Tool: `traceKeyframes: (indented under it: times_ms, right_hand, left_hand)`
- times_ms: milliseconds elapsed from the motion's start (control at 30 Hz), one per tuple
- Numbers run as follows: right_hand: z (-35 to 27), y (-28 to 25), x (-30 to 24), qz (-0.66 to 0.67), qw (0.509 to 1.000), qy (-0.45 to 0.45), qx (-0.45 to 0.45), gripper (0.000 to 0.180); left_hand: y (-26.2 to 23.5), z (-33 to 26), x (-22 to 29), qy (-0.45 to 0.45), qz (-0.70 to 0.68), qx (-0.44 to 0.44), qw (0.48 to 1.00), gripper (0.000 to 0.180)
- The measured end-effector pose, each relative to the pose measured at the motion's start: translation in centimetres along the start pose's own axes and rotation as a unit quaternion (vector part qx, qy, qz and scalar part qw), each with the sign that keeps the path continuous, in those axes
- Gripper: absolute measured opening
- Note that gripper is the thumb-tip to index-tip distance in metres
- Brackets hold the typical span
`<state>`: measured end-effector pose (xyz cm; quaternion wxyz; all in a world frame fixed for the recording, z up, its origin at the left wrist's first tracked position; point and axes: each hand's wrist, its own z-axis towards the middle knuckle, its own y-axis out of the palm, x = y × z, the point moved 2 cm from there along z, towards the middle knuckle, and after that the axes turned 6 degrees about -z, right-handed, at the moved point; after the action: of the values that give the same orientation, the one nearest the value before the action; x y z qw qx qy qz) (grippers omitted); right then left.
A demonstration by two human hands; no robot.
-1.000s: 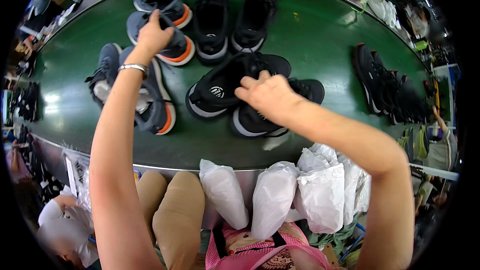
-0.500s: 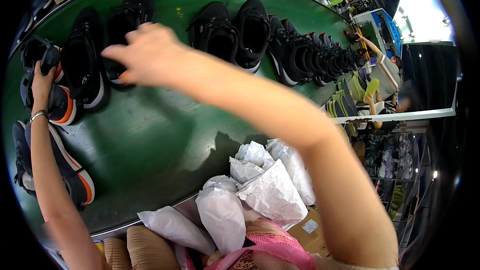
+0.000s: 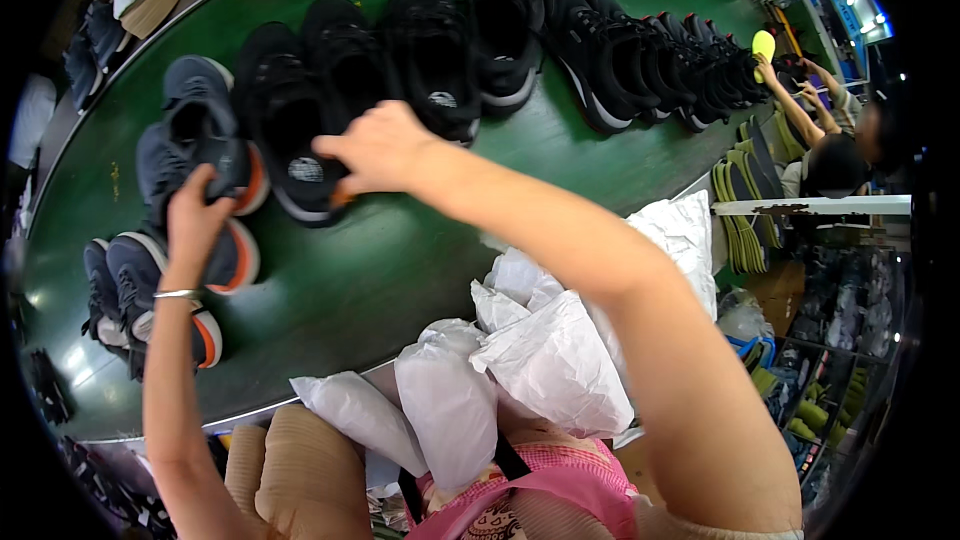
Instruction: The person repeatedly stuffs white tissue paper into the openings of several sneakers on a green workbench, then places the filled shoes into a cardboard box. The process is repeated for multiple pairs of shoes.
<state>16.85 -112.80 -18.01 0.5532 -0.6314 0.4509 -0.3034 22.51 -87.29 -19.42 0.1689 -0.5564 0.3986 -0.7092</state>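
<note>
Toward the left of the green table, my left hand (image 3: 195,220) is closed on a grey shoe (image 3: 165,170) with an orange heel, its fingers at the collar. A second grey shoe (image 3: 198,90) lies against it. My right hand (image 3: 385,150) is closed at the heel end of a black shoe (image 3: 345,50), whose heel it covers. Something orange shows under its fingertips. Just left of that hand, another black shoe (image 3: 285,110) with a pale insole mark stands close by. Two more black shoes (image 3: 430,50) stand directly to the right.
A long row of black shoes (image 3: 600,60) runs off to the right. Another grey-and-orange pair (image 3: 130,280) sits at lower left. White paper-wrapped bundles (image 3: 445,390) lie along the near edge of the green table (image 3: 370,280). Co-workers' arms (image 3: 790,105) reach in at far right beside green insoles (image 3: 735,220).
The black pair under my right hand now stands close to the other black shoes on its right; a gap was there before. Both hands appear further right, and the view has shifted.
</note>
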Motion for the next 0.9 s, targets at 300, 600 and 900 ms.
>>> traceKeyframes:
  times_ms: [300, 600, 900]
  right_hand:
    - [-16.3, 0.7, 11.8, -0.119, 0.992, 0.011, 0.047, 0.048]
    - [-21.0, -0.5, 9.5, -0.130, 0.984, 0.054, 0.112, 0.044]
    - [-8.0, 0.9, -5.0, 0.154, 0.943, -0.097, 0.278, 0.054]
  left_hand:
    - [11.0, -5.8, 11.0, 0.026, -0.135, -0.054, 0.989, 0.028]
    - [8.6, -10.0, 15.7, -0.051, -0.045, -0.148, 0.987, 0.057]
    - [5.1, -8.2, 7.1, -0.021, -0.035, -0.034, 0.999, 0.030]
